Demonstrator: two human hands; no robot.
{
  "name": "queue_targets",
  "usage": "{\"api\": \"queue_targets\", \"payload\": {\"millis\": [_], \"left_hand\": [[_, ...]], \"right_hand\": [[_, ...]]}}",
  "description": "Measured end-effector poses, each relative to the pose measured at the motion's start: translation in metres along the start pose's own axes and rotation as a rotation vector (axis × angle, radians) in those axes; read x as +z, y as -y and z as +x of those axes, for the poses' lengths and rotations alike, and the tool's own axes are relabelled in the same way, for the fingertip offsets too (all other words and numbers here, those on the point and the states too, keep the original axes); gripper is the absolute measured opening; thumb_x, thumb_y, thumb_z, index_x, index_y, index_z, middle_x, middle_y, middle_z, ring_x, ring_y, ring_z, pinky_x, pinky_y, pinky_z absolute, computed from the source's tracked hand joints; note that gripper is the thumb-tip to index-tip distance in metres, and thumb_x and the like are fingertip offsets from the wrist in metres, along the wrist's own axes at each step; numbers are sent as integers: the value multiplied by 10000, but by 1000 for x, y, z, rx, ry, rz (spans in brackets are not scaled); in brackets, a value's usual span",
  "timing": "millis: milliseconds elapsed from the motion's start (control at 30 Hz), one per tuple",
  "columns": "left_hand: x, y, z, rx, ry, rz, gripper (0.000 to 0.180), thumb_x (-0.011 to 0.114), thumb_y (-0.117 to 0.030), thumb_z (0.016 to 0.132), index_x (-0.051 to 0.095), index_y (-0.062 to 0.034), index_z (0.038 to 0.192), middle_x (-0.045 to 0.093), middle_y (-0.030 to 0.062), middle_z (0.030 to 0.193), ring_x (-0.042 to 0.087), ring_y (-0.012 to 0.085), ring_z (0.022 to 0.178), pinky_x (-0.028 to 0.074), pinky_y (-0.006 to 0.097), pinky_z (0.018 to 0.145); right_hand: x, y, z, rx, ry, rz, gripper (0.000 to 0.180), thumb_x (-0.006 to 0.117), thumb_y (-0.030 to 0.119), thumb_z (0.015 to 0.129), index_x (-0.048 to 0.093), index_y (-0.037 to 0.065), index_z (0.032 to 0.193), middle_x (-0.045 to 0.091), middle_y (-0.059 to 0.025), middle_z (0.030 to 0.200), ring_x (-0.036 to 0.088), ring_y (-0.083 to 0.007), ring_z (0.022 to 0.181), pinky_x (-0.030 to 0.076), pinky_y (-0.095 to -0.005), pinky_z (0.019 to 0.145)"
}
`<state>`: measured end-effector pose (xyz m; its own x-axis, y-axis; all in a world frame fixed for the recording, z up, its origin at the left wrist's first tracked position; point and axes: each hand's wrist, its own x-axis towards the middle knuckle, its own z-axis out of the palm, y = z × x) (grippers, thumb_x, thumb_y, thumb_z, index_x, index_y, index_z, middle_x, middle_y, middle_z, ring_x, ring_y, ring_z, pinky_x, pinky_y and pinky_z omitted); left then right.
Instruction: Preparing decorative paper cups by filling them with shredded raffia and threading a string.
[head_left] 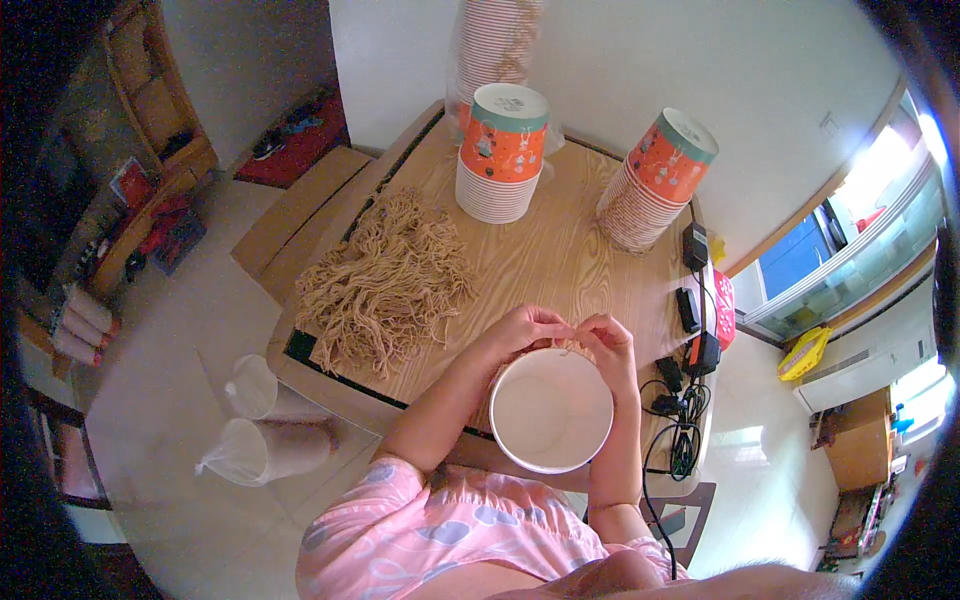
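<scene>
Bucket (552, 412) points mouth and long axis camerawards.

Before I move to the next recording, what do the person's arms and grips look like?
The left grip and right grip are bare, without gloves, and the forearms are uncovered. The left sleeve is short and pink, with blue-grey patches; the right sleeve shows only partly.

String pile (385, 275) is lying at left on table (540, 265); cup stack (500, 165) is standing right of and behind it, second stack (655, 180) farther right. Cables (684, 445) are lying along right edge. Cup (552, 430) is occupying near side.
</scene>
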<state>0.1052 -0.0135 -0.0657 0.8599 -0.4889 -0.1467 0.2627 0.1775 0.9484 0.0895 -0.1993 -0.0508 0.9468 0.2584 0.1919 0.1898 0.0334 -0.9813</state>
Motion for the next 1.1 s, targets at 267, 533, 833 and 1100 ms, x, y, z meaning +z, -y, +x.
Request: {"api": "queue_targets", "payload": {"millis": [267,533,833,1100], "left_hand": [[0,3,3,-23,74,-65,157,649,-232,799,658,-79,833,580,-31,653,503,67,537,373,203,481],[-1,13,10,14,34,-129,161,682,-218,769,680,-66,822,517,-52,582,430,44,487,314,205,446],[0,10,9,6,115,-86,172,694,-198,765,651,-47,834,602,-10,716,540,70,622,436,217,567],[5,15,7,112,24,6,140,654,-137,784,618,-52,890,614,-2,786,559,87,694,464,243,638]], "right_hand": [[-3,-3,-2,55,-8,80,84,557,-54,800,549,22,834,561,-18,797,532,-80,729,428,-206,659],[-6,-5,0,-20,5,-25,109,541,-82,792,557,18,829,548,-17,809,540,-86,744,437,-215,688],[-4,-1,0,-51,87,4,97,528,-74,811,561,15,831,549,-23,829,536,-102,756,433,-230,701],[-3,3,-4,126,27,-93,45,588,48,832,560,26,859,557,-5,787,517,-85,742,427,-223,665]]}}
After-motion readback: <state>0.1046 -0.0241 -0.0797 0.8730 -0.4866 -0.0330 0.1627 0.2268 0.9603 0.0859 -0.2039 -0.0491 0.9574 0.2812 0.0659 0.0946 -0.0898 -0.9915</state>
